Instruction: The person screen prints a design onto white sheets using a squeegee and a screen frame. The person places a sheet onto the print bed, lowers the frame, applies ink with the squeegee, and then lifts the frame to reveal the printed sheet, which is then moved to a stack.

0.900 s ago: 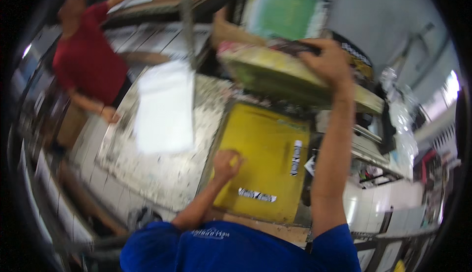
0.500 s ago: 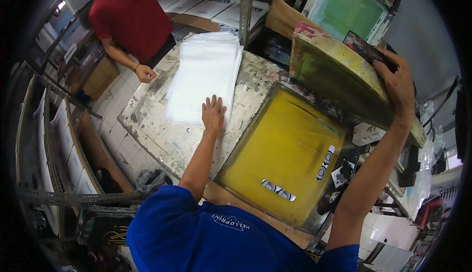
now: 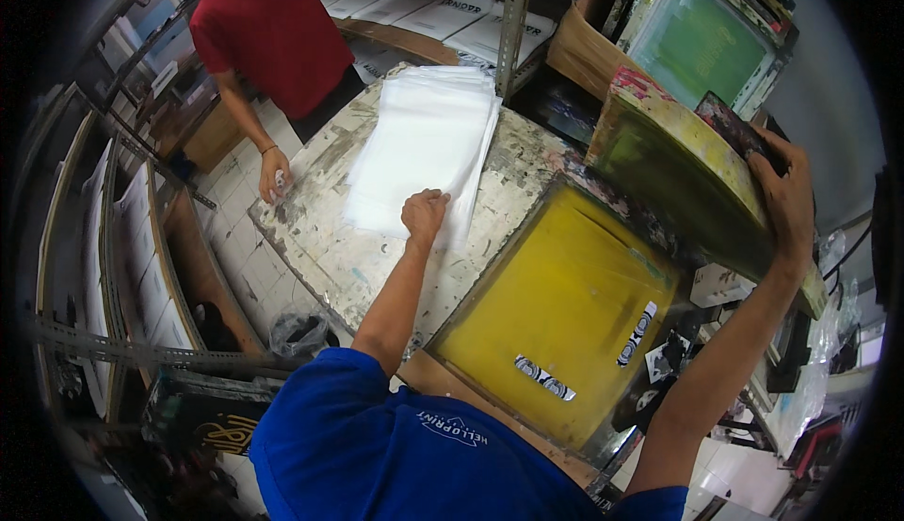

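Observation:
A stack of thin white sheets (image 3: 424, 144) lies on the paint-stained worktable (image 3: 325, 272). My left hand (image 3: 426, 212) is at the near edge of the stack, its fingers curled closed on the top sheet. On the right, a screen printing frame (image 3: 678, 177) stands tilted up, its dark underside toward me. My right hand (image 3: 789, 192) grips its raised upper edge, next to a dark paint-smeared block (image 3: 733, 130). Below it lies a flat yellow printing bed (image 3: 556, 286) with two black-and-white patterned strips (image 3: 544, 377) on it.
Across the table stands a person in a red shirt (image 3: 273, 46), a hand (image 3: 275, 175) near the table's far-left edge. Racks of printed white sheets (image 3: 428, 13) stand behind, with more racks (image 3: 155, 267) on the left. A green screen (image 3: 702, 41) leans at the back right.
My left hand has gone from spread flat on the stack to curled closed at its near edge. The other person's hand has lowered toward the table's edge. My view has shifted slightly.

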